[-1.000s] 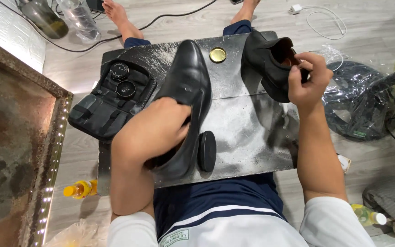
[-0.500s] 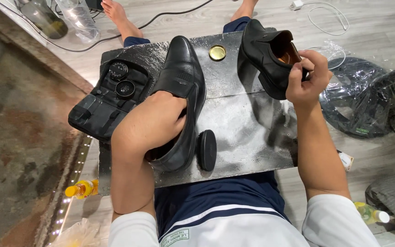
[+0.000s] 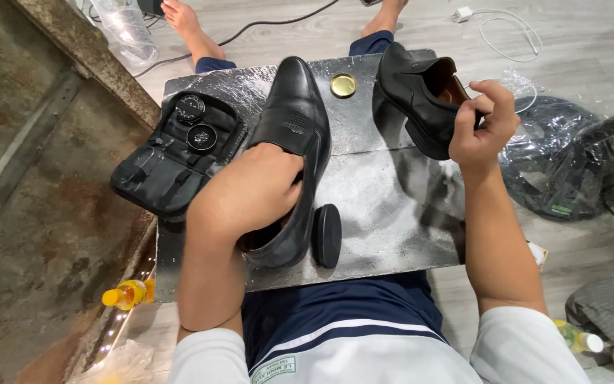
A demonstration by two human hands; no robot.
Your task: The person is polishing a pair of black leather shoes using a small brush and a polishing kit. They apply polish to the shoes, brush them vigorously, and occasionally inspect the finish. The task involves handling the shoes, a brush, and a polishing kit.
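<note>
While my left hand (image 3: 246, 195) sits pushed inside the near black shoe (image 3: 289, 142), fingers hidden so I cannot tell how they curl, that shoe lies toe-far on the silvery board (image 3: 385, 213). At far right, my right hand (image 3: 481, 124) pinches the heel rim of the second black shoe (image 3: 413, 92), tilted up off the board. Left of the shoes lies an open black kit case (image 3: 172, 160); a black round brush (image 3: 326, 235) stands just right of the near shoe.

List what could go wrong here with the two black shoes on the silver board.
1. The right hand holds the right shoe only by its heel rim, at the far edge of the silver board; it might slip off onto the floor.
2. The round black lid stands on edge beside the left shoe, where the left hand is tucked in; a nudge could roll it away.
3. The small brass tin lies between both shoes and may get knocked.
</note>
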